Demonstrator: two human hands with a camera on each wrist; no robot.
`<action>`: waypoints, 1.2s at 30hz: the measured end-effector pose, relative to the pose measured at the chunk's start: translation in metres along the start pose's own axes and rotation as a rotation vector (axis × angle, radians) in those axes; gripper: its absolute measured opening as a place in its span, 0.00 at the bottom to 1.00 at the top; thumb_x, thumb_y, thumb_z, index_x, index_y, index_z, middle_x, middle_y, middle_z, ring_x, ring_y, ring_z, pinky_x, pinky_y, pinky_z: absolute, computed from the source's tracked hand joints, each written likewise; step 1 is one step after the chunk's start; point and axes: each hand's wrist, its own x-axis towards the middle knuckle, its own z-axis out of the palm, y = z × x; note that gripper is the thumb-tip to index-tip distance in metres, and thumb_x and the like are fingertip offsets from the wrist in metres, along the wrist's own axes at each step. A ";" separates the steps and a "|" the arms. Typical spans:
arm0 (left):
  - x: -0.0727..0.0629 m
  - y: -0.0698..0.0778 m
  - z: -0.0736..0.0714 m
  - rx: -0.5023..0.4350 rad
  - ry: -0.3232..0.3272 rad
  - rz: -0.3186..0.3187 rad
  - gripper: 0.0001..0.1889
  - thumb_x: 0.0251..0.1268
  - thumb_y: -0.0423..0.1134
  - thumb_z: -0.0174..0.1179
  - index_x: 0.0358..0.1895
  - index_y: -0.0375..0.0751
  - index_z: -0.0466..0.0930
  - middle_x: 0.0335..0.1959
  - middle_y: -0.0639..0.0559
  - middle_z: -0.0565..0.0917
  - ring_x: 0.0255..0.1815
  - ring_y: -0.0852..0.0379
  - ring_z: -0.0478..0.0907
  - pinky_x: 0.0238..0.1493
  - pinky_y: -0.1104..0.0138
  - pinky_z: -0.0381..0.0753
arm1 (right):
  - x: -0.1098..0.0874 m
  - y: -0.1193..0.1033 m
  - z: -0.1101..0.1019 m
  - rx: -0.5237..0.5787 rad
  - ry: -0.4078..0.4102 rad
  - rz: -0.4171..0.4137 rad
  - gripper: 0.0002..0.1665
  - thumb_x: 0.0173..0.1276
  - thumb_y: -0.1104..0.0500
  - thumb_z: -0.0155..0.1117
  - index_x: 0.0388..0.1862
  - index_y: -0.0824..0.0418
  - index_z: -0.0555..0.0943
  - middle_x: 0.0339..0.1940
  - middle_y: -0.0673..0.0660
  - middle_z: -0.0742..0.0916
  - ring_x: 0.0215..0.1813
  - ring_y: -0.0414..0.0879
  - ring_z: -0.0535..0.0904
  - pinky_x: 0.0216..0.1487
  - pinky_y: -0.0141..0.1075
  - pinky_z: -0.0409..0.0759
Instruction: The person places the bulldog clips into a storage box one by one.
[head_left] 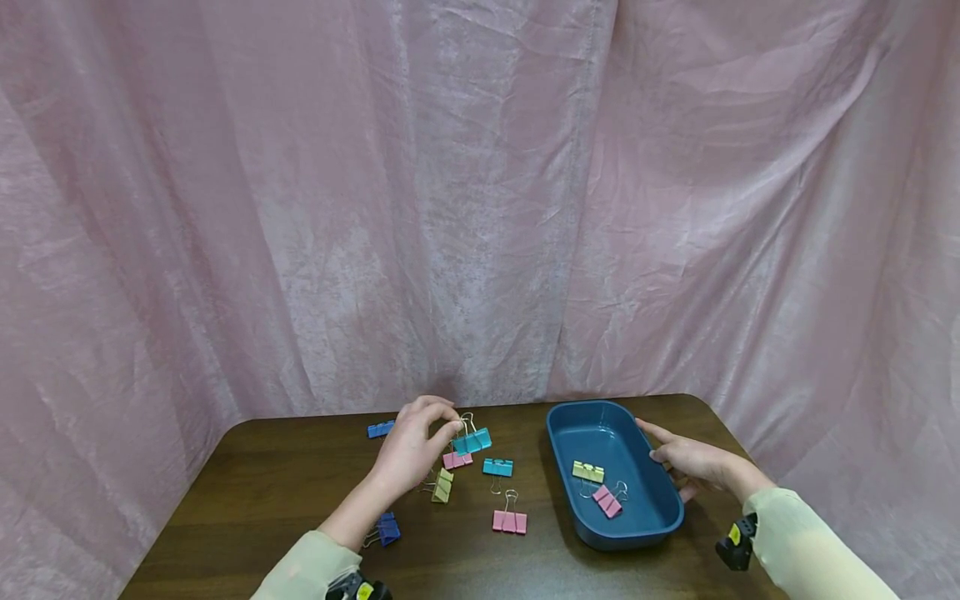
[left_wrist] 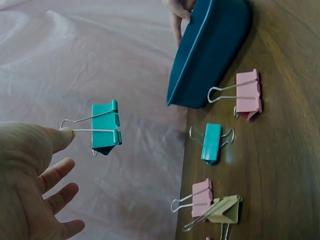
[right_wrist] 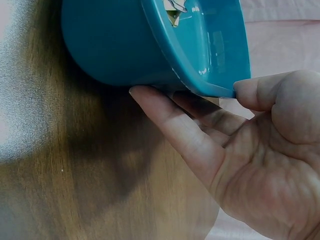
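Pale green sleeves (head_left: pixel 311 567) reach over the bench (head_left: pixel 225 483). Between its fingertips the left grip (head_left: pixel 412 442) pinches a teal binder clip (head_left: pixel 472 442) by a wire handle, its body hanging just beyond them, above the wood. The right grip (head_left: pixel 693 462) clasps the rim of a blue tray (head_left: pixel 611 442), thumb on top, some fingers hidden behind the wall. The raised clip partly covers a pink clip (head_left: pixel 457 461). Visible on the bench are six: two blue clips (head_left: pixel 388 529), two pink, one yellow clip (head_left: pixel 442 486), one smaller teal clip (head_left: pixel 498 467); the tray holds one yellow, one pink.
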 end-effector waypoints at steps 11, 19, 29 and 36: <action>0.002 0.009 0.010 -0.025 -0.026 0.025 0.03 0.73 0.45 0.65 0.39 0.55 0.86 0.57 0.55 0.81 0.63 0.45 0.72 0.56 0.48 0.75 | 0.000 -0.001 0.000 -0.037 0.008 -0.001 0.42 0.79 0.63 0.47 0.86 0.46 0.47 0.75 0.79 0.62 0.53 0.64 0.82 0.29 0.51 0.84; 0.004 0.015 0.019 -0.034 -0.043 0.040 0.04 0.73 0.46 0.64 0.38 0.57 0.85 0.56 0.54 0.81 0.62 0.48 0.73 0.57 0.49 0.75 | 0.000 -0.001 0.002 -0.045 0.014 0.005 0.42 0.79 0.62 0.49 0.86 0.47 0.47 0.76 0.80 0.59 0.56 0.70 0.79 0.32 0.53 0.85; 0.004 0.023 0.029 -0.055 -0.058 0.074 0.04 0.74 0.44 0.64 0.38 0.56 0.84 0.53 0.57 0.80 0.59 0.48 0.73 0.55 0.50 0.75 | -0.001 -0.003 0.002 -0.051 0.010 0.007 0.42 0.78 0.62 0.48 0.86 0.47 0.46 0.75 0.80 0.60 0.54 0.68 0.80 0.31 0.52 0.85; 0.006 0.028 0.036 -0.056 -0.052 0.093 0.04 0.73 0.44 0.64 0.37 0.56 0.84 0.51 0.55 0.80 0.57 0.49 0.74 0.54 0.50 0.75 | 0.000 -0.002 0.001 -0.039 0.001 0.002 0.42 0.78 0.64 0.46 0.86 0.48 0.45 0.76 0.81 0.59 0.55 0.69 0.80 0.33 0.53 0.85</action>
